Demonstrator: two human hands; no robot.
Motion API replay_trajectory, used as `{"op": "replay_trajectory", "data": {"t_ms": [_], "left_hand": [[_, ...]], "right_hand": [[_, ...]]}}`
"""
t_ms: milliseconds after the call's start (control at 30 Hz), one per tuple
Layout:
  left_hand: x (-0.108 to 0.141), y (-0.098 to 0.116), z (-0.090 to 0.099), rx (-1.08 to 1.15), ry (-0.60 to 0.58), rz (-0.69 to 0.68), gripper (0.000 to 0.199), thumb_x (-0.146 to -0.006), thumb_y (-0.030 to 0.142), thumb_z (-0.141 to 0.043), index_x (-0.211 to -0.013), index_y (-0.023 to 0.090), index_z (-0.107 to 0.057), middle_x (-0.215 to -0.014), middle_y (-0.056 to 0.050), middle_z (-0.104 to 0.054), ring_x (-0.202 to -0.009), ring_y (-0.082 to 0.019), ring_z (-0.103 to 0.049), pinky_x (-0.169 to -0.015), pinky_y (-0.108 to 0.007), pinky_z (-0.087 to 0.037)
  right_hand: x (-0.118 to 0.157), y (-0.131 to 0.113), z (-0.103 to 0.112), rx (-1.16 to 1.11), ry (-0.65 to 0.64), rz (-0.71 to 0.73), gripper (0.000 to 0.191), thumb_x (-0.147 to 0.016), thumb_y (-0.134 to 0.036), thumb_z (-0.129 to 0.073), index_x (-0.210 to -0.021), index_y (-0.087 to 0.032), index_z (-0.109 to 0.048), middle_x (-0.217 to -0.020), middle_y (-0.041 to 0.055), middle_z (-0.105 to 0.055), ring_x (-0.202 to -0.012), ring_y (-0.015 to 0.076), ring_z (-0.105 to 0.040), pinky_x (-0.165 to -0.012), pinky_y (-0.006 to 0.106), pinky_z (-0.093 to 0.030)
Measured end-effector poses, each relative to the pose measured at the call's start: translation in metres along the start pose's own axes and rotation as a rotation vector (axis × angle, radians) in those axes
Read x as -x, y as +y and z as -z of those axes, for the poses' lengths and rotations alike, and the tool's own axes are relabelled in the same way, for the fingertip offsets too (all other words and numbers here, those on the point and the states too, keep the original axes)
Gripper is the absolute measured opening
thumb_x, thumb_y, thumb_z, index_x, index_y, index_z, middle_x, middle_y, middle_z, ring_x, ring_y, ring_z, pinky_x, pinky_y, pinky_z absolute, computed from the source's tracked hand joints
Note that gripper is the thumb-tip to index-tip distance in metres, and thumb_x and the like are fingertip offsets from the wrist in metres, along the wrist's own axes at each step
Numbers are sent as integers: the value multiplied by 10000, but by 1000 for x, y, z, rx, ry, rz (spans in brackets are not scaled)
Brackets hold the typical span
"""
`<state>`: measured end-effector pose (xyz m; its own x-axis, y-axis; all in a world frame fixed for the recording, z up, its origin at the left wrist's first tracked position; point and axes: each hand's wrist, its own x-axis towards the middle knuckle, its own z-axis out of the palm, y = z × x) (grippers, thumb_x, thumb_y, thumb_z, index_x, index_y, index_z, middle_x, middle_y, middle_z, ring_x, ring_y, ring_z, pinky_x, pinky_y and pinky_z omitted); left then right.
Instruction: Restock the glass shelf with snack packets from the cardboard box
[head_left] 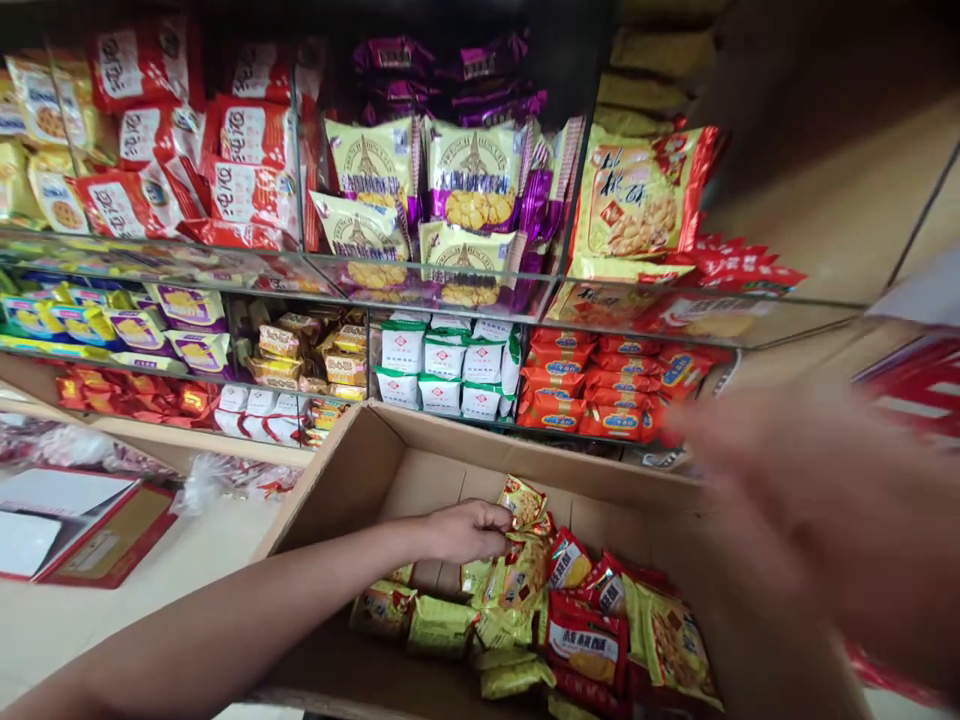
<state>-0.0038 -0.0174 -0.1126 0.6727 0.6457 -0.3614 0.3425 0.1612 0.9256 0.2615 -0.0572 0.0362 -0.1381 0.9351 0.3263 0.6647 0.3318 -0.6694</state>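
My left hand reaches into a large cardboard box and has its fingers closed on a small yellow biscuit packet. Below it lie more yellow packets and red-and-white biscuit packets, heaped loosely at the near right of the box. Smeared by motion, my right hand is raised at the right, nearest to the shelf's right end; its fingers cannot be made out.
Glass-fronted shelves hold purple-and-cream biscuit packs, large yellow packs, orange packets, green-and-white packets and red packs. A red folded carton lies on the pale floor at left.
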Motion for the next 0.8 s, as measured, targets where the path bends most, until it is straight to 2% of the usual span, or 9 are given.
{"op": "replay_trajectory", "data": {"t_ms": [33, 67, 133, 233, 300, 400, 567, 700, 800], "left_hand": [[1, 10, 0, 8, -2, -34, 176, -742, 185, -609, -598, 151, -513, -526, 86, -401, -482, -61, -372, -480, -194, -314], [3, 20, -1, 16, -4, -69, 169, -714, 173, -602, -579, 158, -502, -517, 85, -379, -489, -63, -347, -484, -198, -292], [5, 38, -4, 39, 0, -132, 159, -686, 199, -585, -566, 164, -488, -522, 76, -380, -507, -72, -334, -492, -207, -279], [7, 53, -14, 100, 101, -208, 231, -736, 339, -537, -602, 179, -438, -570, 64, -385, -538, -82, -359, -514, -205, -305], [5, 55, -22, 284, 177, -243, 273, -791, 460, -481, -725, 201, -428, -655, 58, -431, -589, -89, -423, -559, -206, -359], [3, 63, -31, 555, 145, -265, 410, -738, 566, -565, -929, 236, -413, -790, 32, -536, -671, -120, -539, -612, -266, -452], [0, 99, -29, 409, 264, -264, 467, -641, 551, -677, -828, 153, -520, -655, 35, -551, -550, -91, -508, -507, -228, -457], [-5, 118, -20, 403, 276, -283, 478, -568, 498, -749, -804, 152, -520, -614, 56, -568, -523, -68, -481, -500, -194, -419], [-8, 120, -21, 467, 320, -361, 447, -602, 497, -731, -788, 172, -486, -619, 65, -572, -552, -68, -481, -548, -195, -410]], "right_hand": [[17, 0, -22, 28, -26, 42, 362, -693, -369, -644, -1055, -358, -637, -1124, 1, -633, -1181, 290, -468, -1073, 415, -283], [29, 1, -43, 62, -58, 54, 393, -709, -377, -636, -1098, -324, -623, -1176, 21, -604, -1150, 285, -498, -1041, 414, -340], [37, 6, -77, 41, -292, 43, 577, -754, -432, -579, -1269, -188, -489, -1295, 97, -506, -1164, 264, -491, -952, 356, -439], [27, 14, -102, -117, -427, -136, 451, -812, -462, -467, -1100, -134, -579, -1013, 110, -664, -907, 225, -622, -775, 295, -492], [18, 17, -103, -197, -353, -218, 396, -830, -492, -414, -894, -155, -610, -811, 65, -671, -743, 196, -612, -676, 269, -469], [8, 18, -93, -348, -148, -324, 408, -827, -544, -400, -819, -170, -562, -769, 33, -622, -718, 172, -552, -639, 243, -430], [-8, 16, -71, -344, 53, -307, 447, -819, -571, -399, -615, -178, -461, -608, -13, -442, -604, 133, -412, -550, 230, -342], [-14, 17, -64, -279, 130, -207, 401, -854, -517, -381, -644, -185, -464, -597, -28, -414, -579, 119, -388, -535, 223, -317], [-12, 18, -65, -269, 206, -193, 381, -864, -494, -377, -653, -189, -465, -581, -35, -412, -552, 114, -389, -519, 218, -321]]}}
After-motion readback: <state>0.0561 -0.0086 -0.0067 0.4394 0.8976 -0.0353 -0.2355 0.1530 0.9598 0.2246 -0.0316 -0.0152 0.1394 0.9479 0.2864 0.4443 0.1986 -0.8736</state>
